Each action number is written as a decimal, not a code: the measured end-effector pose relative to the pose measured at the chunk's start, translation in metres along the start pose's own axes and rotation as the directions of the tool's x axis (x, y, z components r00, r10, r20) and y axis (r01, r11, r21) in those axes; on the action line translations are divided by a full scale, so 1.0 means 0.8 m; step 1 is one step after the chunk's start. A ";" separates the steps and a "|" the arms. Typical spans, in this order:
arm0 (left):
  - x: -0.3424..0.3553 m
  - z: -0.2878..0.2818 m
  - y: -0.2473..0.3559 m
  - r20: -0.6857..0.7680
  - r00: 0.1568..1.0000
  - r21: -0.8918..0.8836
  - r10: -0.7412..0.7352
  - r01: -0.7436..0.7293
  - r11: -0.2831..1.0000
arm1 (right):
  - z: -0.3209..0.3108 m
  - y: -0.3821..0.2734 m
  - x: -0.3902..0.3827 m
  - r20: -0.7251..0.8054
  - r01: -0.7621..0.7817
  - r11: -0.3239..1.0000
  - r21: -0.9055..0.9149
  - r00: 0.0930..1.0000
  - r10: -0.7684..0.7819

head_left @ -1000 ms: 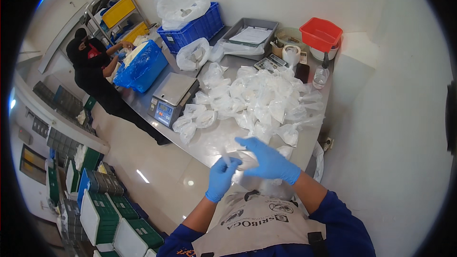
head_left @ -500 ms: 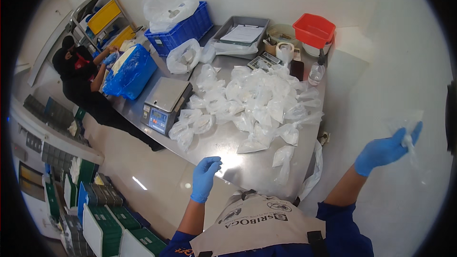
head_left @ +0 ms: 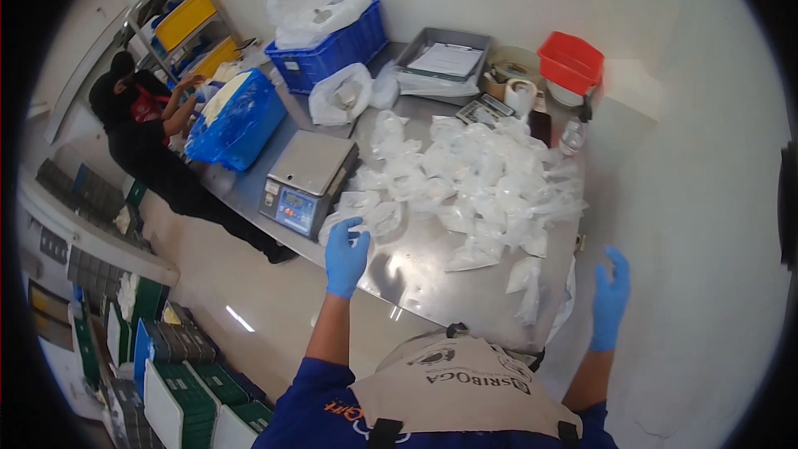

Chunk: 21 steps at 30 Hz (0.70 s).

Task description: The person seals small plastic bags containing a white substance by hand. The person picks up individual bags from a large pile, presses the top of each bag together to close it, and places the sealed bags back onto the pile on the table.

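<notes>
My left hand, in a blue glove, is raised over the steel table's near edge, close to several small clear bags of white contents beside the scale. Its fingers are loosely curved and apart, holding nothing visible. My right hand, also gloved, hangs beyond the table's right edge, fingers curved and apart with nothing in them. A large heap of similar bags covers the right half of the steel table, with a separate bag near the right edge.
A co-worker in black handles a blue-lined tub at the left end. At the back are a blue crate, grey tray, red basin and bottle. Stacked green crates stand lower left; a wall borders the right.
My right hand held a bag out to the right; it is now empty and back nearer the table. My left hand, earlier holding a bag, has moved up toward the bags beside the scale.
</notes>
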<state>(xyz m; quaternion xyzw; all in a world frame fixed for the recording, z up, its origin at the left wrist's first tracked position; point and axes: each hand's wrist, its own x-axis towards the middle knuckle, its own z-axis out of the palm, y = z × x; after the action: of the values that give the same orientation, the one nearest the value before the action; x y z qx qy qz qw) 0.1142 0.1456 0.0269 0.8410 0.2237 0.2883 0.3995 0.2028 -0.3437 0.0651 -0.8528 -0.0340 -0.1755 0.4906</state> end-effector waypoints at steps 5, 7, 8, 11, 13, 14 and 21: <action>0.032 -0.058 -0.083 -0.138 0.971 -0.029 -0.194 0.192 0.981 | -0.006 -0.033 -0.054 -0.065 -0.116 0.993 0.010 0.991 0.117; 0.028 -0.083 -0.132 -0.100 0.947 -0.178 -0.306 0.285 0.942 | 0.010 -0.006 -0.081 -0.032 -0.164 0.986 0.011 0.986 0.164; 0.022 -0.088 -0.147 -0.088 0.921 -0.226 -0.378 0.352 0.908 | 0.024 -0.007 -0.088 0.022 -0.191 0.981 0.038 0.982 0.190; -0.014 -0.101 -0.192 -0.007 0.929 -0.141 -0.369 0.365 0.920 | 0.082 -0.034 -0.115 0.208 -0.190 0.979 0.073 0.963 0.171; -0.043 -0.107 -0.205 0.045 0.904 -0.180 -0.424 0.425 0.887 | 0.137 -0.082 -0.101 0.413 -0.020 0.999 0.045 0.911 0.000; -0.058 -0.108 -0.208 0.073 0.892 -0.199 -0.446 0.451 0.870 | 0.166 -0.114 -0.091 0.527 0.094 0.995 0.042 0.844 -0.102; -0.111 -0.070 -0.214 0.076 0.905 -0.486 -0.418 0.400 0.777 | 0.378 -0.166 -0.131 0.984 0.530 0.833 0.160 -0.014 -0.180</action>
<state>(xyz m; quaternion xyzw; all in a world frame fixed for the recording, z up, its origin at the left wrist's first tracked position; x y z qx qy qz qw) -0.0133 0.2216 -0.1089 0.6373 0.3274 0.2571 0.6485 0.1544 -0.0061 0.0016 -0.7607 -0.5454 0.3143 0.1585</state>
